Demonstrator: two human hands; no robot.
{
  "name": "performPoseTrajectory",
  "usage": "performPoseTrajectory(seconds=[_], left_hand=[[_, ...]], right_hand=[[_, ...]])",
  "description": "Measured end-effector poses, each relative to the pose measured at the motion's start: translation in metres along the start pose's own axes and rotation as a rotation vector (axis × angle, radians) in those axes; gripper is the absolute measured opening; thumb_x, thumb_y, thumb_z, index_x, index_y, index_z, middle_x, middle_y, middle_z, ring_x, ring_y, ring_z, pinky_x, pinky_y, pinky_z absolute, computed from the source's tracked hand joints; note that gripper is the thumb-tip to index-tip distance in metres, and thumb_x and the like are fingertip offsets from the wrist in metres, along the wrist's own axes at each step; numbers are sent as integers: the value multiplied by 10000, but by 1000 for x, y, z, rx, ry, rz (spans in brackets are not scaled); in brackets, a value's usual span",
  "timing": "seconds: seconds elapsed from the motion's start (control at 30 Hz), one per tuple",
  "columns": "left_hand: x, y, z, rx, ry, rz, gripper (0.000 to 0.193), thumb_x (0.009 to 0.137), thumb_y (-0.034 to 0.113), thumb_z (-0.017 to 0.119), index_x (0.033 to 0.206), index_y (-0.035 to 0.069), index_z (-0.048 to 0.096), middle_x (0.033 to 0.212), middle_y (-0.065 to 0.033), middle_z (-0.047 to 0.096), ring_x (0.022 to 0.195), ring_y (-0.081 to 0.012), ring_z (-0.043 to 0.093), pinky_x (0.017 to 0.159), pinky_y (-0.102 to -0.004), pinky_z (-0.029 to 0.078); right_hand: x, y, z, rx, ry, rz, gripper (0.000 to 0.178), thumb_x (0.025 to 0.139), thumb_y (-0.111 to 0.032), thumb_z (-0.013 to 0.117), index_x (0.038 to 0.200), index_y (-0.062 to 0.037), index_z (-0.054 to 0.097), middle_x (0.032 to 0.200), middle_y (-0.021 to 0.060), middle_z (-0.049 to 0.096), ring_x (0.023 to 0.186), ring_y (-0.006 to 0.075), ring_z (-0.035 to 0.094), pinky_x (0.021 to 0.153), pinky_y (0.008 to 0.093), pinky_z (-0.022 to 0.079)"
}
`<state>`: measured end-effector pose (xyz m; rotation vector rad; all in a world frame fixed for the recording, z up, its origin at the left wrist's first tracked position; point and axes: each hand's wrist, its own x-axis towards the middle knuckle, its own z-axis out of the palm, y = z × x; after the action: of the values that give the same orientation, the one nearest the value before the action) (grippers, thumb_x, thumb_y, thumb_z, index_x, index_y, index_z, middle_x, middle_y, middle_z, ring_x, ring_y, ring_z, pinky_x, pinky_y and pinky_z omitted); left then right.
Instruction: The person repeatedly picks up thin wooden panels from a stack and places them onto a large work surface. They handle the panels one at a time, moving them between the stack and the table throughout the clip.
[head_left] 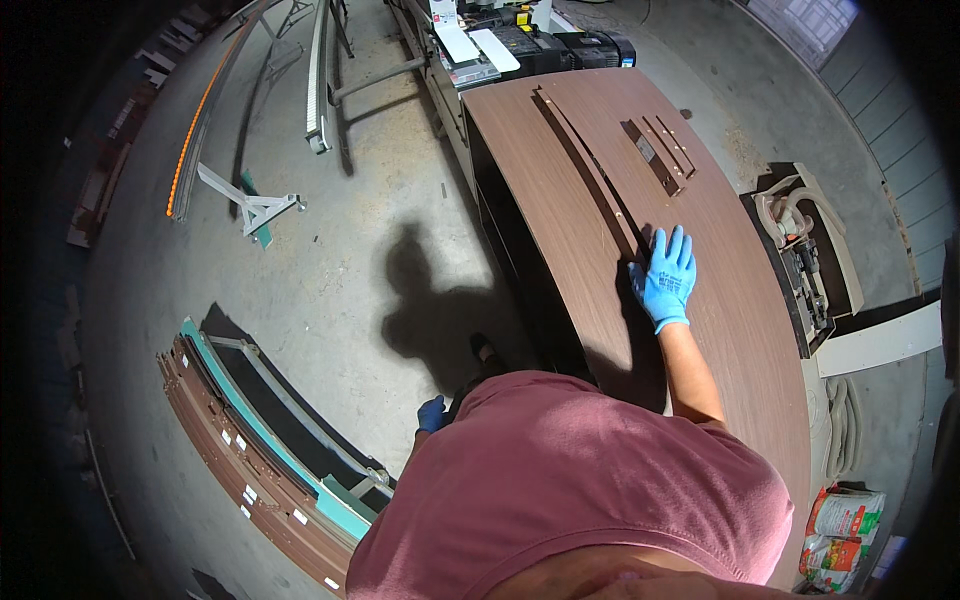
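On my feed, hands well apart. R hand [668,285], gloved lt blue, lies flat, fingers extended, on brown wood-grain panel [740,340], at near end of long dk-brown strips [606,200]; can't tell if touching them. L hand [431,413], gloved dk blue, low beside torso [560,470], fingers curled; can't tell if holding anything. Strips run lengthwise on panel, L of short brown pcs [662,168]. Machine [535,45] beyond panel's far end. Brown boards [200,410] stacked low, far L.

Bare wood-grain tabletop [742,310] gives the right hand [668,285] room to its right. Long brown strips [577,147] crowd its left; shorter brown strips [653,158] obstruct the way ahead.
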<state>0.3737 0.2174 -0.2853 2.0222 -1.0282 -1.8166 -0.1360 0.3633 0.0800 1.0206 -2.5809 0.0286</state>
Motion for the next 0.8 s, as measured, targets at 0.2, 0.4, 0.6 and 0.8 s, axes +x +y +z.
performPoseTrajectory(seconds=[0.2,0.4,0.6,0.8], left_hand=[[-9,8,11,-109,8,-50,387,953,382,658,912,-2,666,831,-121,658,749,-287,686,638,-455,574],[-16,5,3,-123,-3,-27,373,943,380,696,974,9,664,873,-117,660,745,-279,673,629,-448,569],[-13,7,11,-79,26,-51,387,952,398,690,1006,15,692,908,-123,693,770,-265,684,662,-434,565],[-1,-6,-3,37,-3,13,393,948,380,668,981,-10,697,886,-129,696,751,-273,677,666,-432,563]], right_hand=[[20,-7,45,47,-123,34,716,975,-383,643,1570,-75,390,1591,247,418,1319,413,544,1034,508,487],[29,-14,47,97,-224,112,652,1000,-353,614,1560,-91,404,1386,240,572,1066,387,691,874,492,577],[40,-10,56,61,-290,159,629,1021,-345,583,1581,-120,405,1120,217,683,941,375,724,799,491,591],[41,-13,49,106,-325,160,629,1021,-380,583,1583,-155,411,1139,227,683,964,385,725,810,499,589]])
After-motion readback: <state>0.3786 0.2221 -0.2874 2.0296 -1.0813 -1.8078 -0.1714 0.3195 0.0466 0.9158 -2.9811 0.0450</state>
